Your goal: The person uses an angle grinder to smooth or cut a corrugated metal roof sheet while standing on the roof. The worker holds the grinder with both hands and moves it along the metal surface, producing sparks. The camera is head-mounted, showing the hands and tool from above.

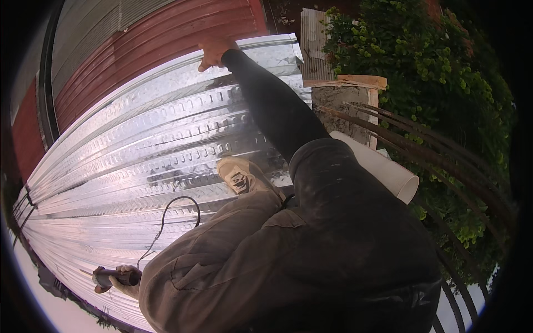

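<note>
Ribbed, shiny metal decking sheets (pixel 183 119) stretch out beneath me. My right hand (pixel 216 53) reaches to their far edge at the top, its thumb on the near side and the other fingers partly hidden over the edge, closed on the metal sheet. Low at the left, past my bent knee, my left hand (pixel 126 281) wraps around a dark, cylindrical corded power tool (pixel 114 277); its exact kind is unclear. A black cable (pixel 165 213) loops from near the tool up over the decking. My shoe (pixel 240 175) rests on the ribs.
Red corrugated roofing (pixel 161 41) lies beyond the far edge. On the right are a concrete column top (pixel 347 100) with wooden boards, bent rebar (pixel 422 144), a white pipe (pixel 383 169) and green foliage (pixel 411 61). The decking's left end drops off to sky.
</note>
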The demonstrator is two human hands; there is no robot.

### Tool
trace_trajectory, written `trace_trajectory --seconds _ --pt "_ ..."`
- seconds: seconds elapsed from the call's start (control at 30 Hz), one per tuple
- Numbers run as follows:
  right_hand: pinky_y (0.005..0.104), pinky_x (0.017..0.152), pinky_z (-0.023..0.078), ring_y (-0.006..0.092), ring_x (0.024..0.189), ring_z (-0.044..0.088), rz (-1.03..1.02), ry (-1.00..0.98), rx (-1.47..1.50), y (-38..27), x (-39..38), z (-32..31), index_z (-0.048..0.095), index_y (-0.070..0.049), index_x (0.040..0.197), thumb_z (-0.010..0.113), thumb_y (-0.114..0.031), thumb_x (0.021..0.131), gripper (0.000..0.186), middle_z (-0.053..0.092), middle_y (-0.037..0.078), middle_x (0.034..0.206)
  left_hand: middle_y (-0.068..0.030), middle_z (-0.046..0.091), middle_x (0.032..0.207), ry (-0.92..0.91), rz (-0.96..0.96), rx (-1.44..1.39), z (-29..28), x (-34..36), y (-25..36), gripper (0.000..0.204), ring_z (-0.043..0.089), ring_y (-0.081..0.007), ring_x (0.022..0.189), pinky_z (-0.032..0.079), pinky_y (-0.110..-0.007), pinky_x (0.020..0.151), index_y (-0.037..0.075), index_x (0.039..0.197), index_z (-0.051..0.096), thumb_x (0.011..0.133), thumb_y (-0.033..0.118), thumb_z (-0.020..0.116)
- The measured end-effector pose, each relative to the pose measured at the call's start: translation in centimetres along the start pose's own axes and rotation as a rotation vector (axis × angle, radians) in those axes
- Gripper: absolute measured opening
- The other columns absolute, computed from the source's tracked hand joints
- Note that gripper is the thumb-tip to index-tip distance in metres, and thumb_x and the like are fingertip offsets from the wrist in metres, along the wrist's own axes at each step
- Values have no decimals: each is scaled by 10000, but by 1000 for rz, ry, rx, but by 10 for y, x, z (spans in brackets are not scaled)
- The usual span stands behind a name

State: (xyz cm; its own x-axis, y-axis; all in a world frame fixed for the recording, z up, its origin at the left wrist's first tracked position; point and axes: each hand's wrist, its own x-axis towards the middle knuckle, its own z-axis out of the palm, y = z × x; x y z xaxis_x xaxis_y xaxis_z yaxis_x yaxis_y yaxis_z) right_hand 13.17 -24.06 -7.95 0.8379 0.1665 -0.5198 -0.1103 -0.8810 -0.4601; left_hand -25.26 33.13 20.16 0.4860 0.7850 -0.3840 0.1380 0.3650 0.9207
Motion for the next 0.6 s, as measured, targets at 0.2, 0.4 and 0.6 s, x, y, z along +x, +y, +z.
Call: trace_trajectory --seconds 0.2,0.4,0.6 --pt "462 779 609 308 833 788 -35 -20 127 18 13 -2 768 -33 1053 974 -445 847 504 802 151 897 -123 711 1097 -16 3 -57 -11 -11 4 492 709 -188 886 671 -313 784 -11 1350 608 1042 304 826" --pt "539 887 619 390 1029 815 -191 77 -321 -10 -19 -6 843 6 1005 940 -410 851 455 839 207 1039 -124 709 1101 35 15 -89 -35 -23 1 492 707 -189 891 671 -315 788 -11 1347 607 1041 306 826" --pt "603 958 626 317 1167 793 -310 46 25 91 70 2 662 -62 1506 932 -431 889 768 792 242 1310 -125 707 1105 4 -41 -96 -31 1 -10 491 706 -190 897 672 -317 792 -11 1344 606 1040 307 826"
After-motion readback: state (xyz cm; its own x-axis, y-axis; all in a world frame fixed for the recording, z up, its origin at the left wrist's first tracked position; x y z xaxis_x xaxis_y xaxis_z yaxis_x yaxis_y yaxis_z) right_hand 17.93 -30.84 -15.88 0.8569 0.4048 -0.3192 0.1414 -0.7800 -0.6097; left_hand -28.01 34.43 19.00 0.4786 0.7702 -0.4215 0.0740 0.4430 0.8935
